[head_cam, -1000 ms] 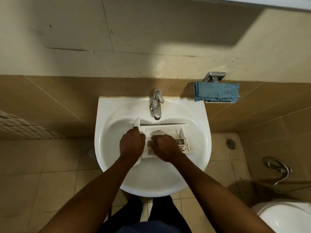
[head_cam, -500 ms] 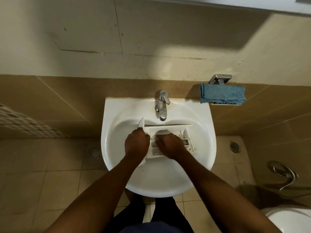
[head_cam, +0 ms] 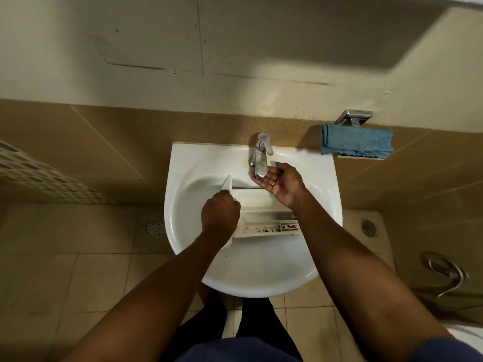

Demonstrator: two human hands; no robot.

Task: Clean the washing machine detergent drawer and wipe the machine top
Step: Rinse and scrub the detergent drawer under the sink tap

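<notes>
Drawer [head_cam: 264,218], where is it?

Lying in the sink [head_cam: 261,278], just below the tap [head_cam: 261,158]. The left hand [head_cam: 220,214] grips its left end, fingers curled round the front panel.

And the right hand [head_cam: 283,182]?

Palm up beneath the spout, fingers loose and apart, holding nothing. Whether water runs I cannot tell.

So which step?

Washing the drawer, I'd judge. Dark grime [head_cam: 261,229] shows in its near compartment, so it isn't done. The machine top is not in view.

Next move?

Probably water onto that grime and a rub along the compartment, with the left hand steadying the drawer.

Counts?

One drawer, one sink, one tap, one cloth [head_cam: 356,139] hung right of the tap, two drains [head_cam: 153,227] in the floor, one each side of the sink, and two hands.
</notes>
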